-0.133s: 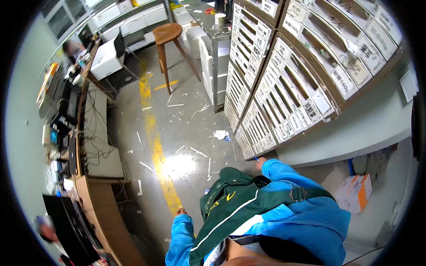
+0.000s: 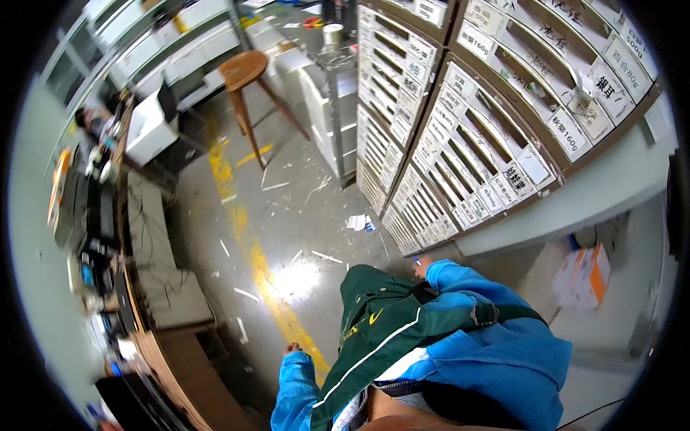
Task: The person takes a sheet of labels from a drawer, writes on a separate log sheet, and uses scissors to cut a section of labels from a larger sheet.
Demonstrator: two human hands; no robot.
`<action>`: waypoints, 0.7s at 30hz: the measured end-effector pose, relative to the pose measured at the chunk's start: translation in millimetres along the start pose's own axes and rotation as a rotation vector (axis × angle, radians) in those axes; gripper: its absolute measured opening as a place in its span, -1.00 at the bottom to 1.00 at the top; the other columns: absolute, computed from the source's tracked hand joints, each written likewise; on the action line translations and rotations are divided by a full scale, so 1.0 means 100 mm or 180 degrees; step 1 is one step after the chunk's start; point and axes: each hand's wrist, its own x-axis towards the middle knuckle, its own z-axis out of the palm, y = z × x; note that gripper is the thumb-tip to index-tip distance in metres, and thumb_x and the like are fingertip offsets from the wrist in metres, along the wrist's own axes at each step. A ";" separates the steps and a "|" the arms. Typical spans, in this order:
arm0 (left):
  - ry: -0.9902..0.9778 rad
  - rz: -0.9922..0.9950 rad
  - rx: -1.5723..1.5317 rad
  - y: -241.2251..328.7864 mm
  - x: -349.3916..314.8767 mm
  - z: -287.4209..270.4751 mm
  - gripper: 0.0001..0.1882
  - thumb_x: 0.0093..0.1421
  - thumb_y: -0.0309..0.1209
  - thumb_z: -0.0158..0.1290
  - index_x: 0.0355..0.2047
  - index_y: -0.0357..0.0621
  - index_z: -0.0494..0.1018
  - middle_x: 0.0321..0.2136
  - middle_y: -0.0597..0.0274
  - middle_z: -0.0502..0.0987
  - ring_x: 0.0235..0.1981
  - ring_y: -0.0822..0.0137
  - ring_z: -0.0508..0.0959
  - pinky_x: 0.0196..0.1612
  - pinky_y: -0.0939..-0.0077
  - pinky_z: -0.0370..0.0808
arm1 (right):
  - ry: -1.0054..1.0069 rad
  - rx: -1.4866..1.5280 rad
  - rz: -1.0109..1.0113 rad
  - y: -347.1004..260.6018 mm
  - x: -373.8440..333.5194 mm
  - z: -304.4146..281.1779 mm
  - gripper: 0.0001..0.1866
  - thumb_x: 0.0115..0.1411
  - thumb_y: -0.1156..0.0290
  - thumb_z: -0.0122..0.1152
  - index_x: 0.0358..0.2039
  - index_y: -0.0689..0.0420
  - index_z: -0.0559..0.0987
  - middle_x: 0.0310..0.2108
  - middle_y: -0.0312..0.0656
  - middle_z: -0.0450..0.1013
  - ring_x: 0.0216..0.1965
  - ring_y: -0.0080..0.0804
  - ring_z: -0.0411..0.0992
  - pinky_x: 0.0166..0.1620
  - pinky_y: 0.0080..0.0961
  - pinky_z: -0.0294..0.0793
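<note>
The right hand (image 2: 423,266) holds a thin blue pen (image 2: 415,260), and its fingers are closed around it. The pen is near the lower corner of the tall drawer cabinet (image 2: 471,161); I cannot tell if it touches. The left hand (image 2: 292,348) is low, just beside the yellow line (image 2: 264,276) on the floor (image 2: 309,190). Its fingers look bent, but it is small and turned away, so I cannot tell if it is narrow or holds something. Both hands come out of blue sleeves (image 2: 471,284), and a dark green apron (image 2: 384,305) is between them, hiding part of the floor.

Ahead, a wooden stool (image 2: 243,68) stands in the passage, to the right of the yellow line, with its legs spread over the floor. A metal rack (image 2: 335,115) stands behind the cabinet, well apart from the hands. White paper (image 2: 355,223) lies on the floor near the cabinet (many thin white strips are scattered there too). On the left side, a long desk (image 2: 162,352) carries machines, with cables (image 2: 149,241) hanging below. Another person (image 2: 93,123) is at its far end. To the right, a white and orange box (image 2: 581,279) is beyond the sleeve.
</note>
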 end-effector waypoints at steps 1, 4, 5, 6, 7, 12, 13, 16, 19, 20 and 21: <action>0.0035 -0.0028 -0.0027 0.16 0.23 0.05 -0.92 0.15 -0.47 0.09 -0.38 -0.10 0.40 -0.58 0.23 0.45 -0.62 0.35 0.39 -0.59 0.37 0.33 | 0.0004 0.0087 -0.0059 -0.29 0.07 0.25 -0.63 0.15 0.07 0.02 -0.32 0.10 0.61 -0.31 0.09 0.50 -0.25 0.10 0.43 -0.16 -0.06 0.40; -0.0530 -0.0200 -0.0125 0.65 0.71 0.56 -0.94 0.16 -0.45 0.08 -0.40 -0.11 0.41 -0.58 0.23 0.45 -0.62 0.35 0.39 -0.59 0.40 0.34 | 0.0278 0.0190 -0.0279 -0.81 0.53 0.34 -0.64 0.12 0.07 0.04 -0.37 0.11 0.61 -0.33 0.08 0.51 -0.31 0.15 0.44 -0.21 -0.04 0.40; -0.0862 -0.0284 -0.0138 0.86 0.79 0.85 -0.94 0.17 -0.44 0.08 -0.41 -0.11 0.42 -0.59 0.23 0.45 -0.62 0.35 0.39 -0.59 0.41 0.34 | 0.0158 0.0286 -0.0085 -0.73 0.76 0.39 -0.63 0.13 0.08 0.03 -0.37 0.12 0.61 -0.32 0.09 0.50 -0.31 0.15 0.44 -0.20 -0.04 0.40; -0.1086 -0.0321 -0.0138 1.25 0.86 0.92 -0.93 0.17 -0.43 0.07 -0.41 -0.12 0.42 -0.59 0.23 0.46 -0.62 0.35 0.39 -0.59 0.42 0.34 | 0.0269 0.0234 -0.0500 -0.89 1.09 0.83 -0.63 0.14 0.10 0.02 -0.38 0.15 0.60 -0.37 0.11 0.50 -0.34 0.16 0.44 -0.22 -0.03 0.40; -0.1304 -0.0452 -0.0300 1.34 0.91 1.17 -0.93 0.17 -0.42 0.07 -0.42 -0.12 0.43 -0.59 0.23 0.46 -0.63 0.35 0.39 -0.59 0.42 0.34 | 0.0543 0.0439 -0.0338 -1.52 1.03 0.66 -0.64 0.13 0.12 0.02 -0.40 0.18 0.59 -0.38 0.13 0.49 -0.36 0.15 0.44 -0.23 -0.03 0.40; -0.2702 0.1118 0.1347 2.18 1.60 2.54 -0.81 0.14 -0.36 0.15 -0.30 -0.20 0.50 -0.52 0.30 0.51 -0.55 0.47 0.43 -0.49 0.56 0.40 | 0.1305 0.1598 -0.0590 -2.56 0.92 -0.55 -0.66 0.15 0.12 0.09 -0.49 0.16 0.57 -0.56 -0.04 0.49 -0.52 -0.14 0.46 -0.40 -0.24 0.43; -0.2729 0.1755 0.1475 2.20 1.89 2.78 -0.78 0.10 -0.40 0.19 -0.27 -0.25 0.49 -0.49 0.30 0.52 -0.52 0.49 0.45 -0.42 0.58 0.45 | 0.1303 0.1864 -0.0575 -2.76 0.90 -0.78 -0.68 0.14 0.15 0.11 -0.53 0.16 0.56 -0.59 -0.15 0.51 -0.55 -0.34 0.48 -0.43 -0.34 0.45; -0.3062 0.0911 0.1337 2.78 2.04 3.16 -0.78 0.14 -0.37 0.16 -0.22 -0.12 0.46 -0.43 0.33 0.52 -0.46 0.46 0.49 -0.37 0.51 0.48 | 0.1569 0.3337 -0.0914 -3.37 0.18 -1.90 -0.70 0.21 0.12 0.13 -0.37 0.12 0.59 -0.54 -0.33 0.49 -0.55 -0.57 0.34 -0.42 -0.49 0.36; -0.3056 0.0154 0.1779 3.38 2.10 3.30 -0.74 0.16 -0.28 0.14 -0.16 -0.03 0.43 -0.33 0.35 0.51 -0.34 0.34 0.52 -0.31 0.36 0.53 | 0.3172 0.4236 -0.1787 -3.62 -0.90 -3.19 -0.69 0.25 0.15 0.06 -0.19 0.12 0.55 -0.42 -0.32 0.48 -0.47 -0.63 0.32 -0.37 -0.61 0.34; -0.3211 0.0340 0.2165 3.45 2.31 3.27 -0.70 0.16 -0.28 0.13 -0.12 -0.06 0.42 -0.32 0.31 0.52 -0.34 0.32 0.54 -0.31 0.36 0.54 | 0.3698 0.3856 -0.1793 -3.91 -1.71 -3.64 -0.69 0.28 0.13 -0.01 -0.25 0.09 0.54 -0.50 -0.37 0.43 -0.51 -0.63 0.29 -0.45 -0.61 0.31; -0.3426 0.0561 0.2617 3.59 2.50 3.30 -0.66 0.16 -0.27 0.13 -0.08 -0.09 0.42 -0.31 0.26 0.53 -0.35 0.30 0.55 -0.31 0.36 0.55 | 0.4603 0.2805 -0.2418 -3.92 -2.13 -3.89 -0.81 0.20 0.27 0.07 -0.30 0.07 0.56 -0.59 -0.40 0.37 -0.61 -0.65 0.22 -0.57 -0.64 0.23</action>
